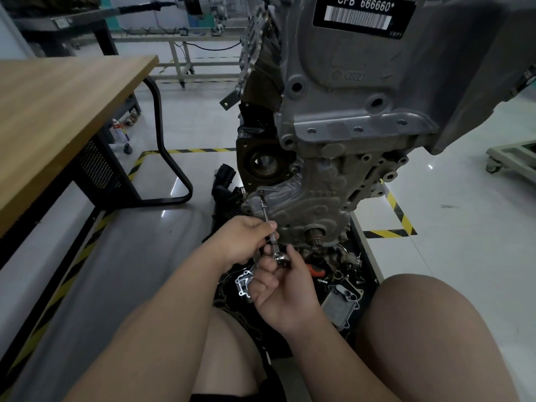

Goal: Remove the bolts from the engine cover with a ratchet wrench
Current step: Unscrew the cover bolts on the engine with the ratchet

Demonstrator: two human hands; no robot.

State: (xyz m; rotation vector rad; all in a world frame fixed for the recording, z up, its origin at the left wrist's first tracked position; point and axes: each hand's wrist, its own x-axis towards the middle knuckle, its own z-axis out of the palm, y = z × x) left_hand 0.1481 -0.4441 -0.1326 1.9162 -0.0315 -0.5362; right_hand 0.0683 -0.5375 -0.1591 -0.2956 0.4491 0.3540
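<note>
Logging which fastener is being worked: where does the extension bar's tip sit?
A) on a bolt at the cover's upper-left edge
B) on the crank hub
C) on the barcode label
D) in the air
A: the extension bar, pinched by the left hand, runs up from the ratchet wrench in the right hand to a bolt at the engine cover's upper-left edge.

One engine [348,111], one ratchet wrench [280,259], one wooden surface [58,111], one barcode label [359,15], two grips: left grip [240,242], right grip [285,291].
</note>
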